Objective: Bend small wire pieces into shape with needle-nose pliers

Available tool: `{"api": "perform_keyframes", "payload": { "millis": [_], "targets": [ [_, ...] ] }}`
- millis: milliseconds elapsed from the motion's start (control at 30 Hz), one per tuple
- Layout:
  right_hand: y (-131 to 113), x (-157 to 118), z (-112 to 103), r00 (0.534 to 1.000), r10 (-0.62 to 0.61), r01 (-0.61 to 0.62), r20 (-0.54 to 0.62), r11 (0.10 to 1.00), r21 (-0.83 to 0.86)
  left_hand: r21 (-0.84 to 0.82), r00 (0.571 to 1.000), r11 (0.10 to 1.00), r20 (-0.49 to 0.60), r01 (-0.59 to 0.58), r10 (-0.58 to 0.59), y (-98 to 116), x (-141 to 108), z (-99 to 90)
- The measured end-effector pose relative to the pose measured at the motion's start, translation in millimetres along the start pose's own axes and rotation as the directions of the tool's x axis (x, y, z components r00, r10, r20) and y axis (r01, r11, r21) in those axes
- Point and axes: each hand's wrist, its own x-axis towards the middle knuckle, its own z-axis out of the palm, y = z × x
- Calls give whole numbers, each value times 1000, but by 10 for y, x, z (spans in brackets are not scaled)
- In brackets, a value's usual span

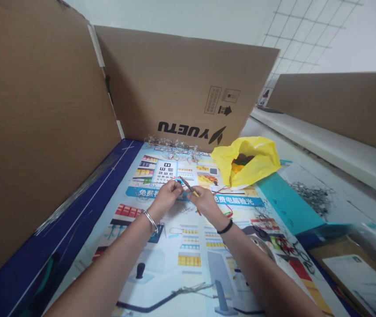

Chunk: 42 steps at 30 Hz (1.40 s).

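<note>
Near the middle of the printed sheet, my left hand is pinched closed around thin wires, partly hidden by the fingers. Close on its right, my right hand has its fingers closed on a slim tool with a dark tip and a yellowish handle. The tool's tip points up and left, over the wires. Red and green wire ends show beside my right hand. Between the two hands only a small gap remains.
Upright cardboard panels stand at the back and left. A yellow bag lies open at the back right. Tangled clear and silvery pieces line the back edge. Dark wire bits and a cardboard box are at the right.
</note>
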Motion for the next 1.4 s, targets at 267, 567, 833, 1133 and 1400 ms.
{"api": "perform_keyframes", "payload": {
  "millis": [267, 567, 833, 1133, 1400],
  "targets": [
    [45, 0, -97, 998, 51, -48, -22, 992, 117, 14, 1000, 1000, -11, 7, -7, 13, -16, -1],
    [43, -52, -92, 1000, 17, -17, -3, 1000, 15, 114, 996, 993, -78, -40, 50, 7, -38, 18],
    [75, -49, -16, 996, -31, 23, -83, 996, -85, 163, 996, 985, -57, -64, 74, 3, -50, 37],
    [112, -41, 7, 996, -30, 23, -78, 995, -94, 201, 995, 975, -29, -90, 98, -51, -44, 48],
    [17, -71, -18, 998, -40, 29, -53, 979, -202, 173, 996, 981, 2, -89, 90, -61, -45, 62]
  ]
}}
